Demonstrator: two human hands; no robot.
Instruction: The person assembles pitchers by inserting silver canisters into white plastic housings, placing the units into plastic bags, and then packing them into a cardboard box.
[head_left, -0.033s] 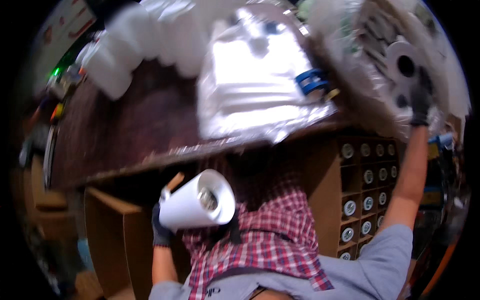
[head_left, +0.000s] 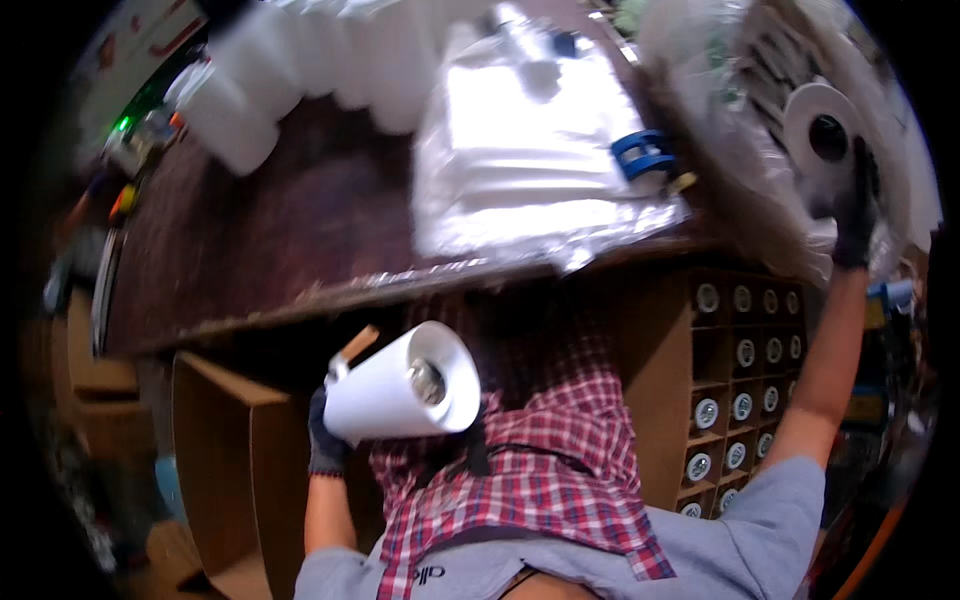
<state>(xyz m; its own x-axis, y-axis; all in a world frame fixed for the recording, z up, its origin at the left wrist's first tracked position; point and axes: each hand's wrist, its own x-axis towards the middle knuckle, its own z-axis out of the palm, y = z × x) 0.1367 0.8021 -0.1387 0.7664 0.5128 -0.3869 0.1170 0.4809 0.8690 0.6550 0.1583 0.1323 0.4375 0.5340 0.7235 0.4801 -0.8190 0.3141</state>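
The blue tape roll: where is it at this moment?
In the head view, the blue tape roll lies upper right of centre on the brown table, at the clear plastic bag's right edge.

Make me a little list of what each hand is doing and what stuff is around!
left hand: dark glove, holds a white cone spool
right hand: dark glove, raised, touching a white spool up high
table: dark brown, with a clear plastic bag and blue tape roll
box with dividers: cardboard, spools in its cells
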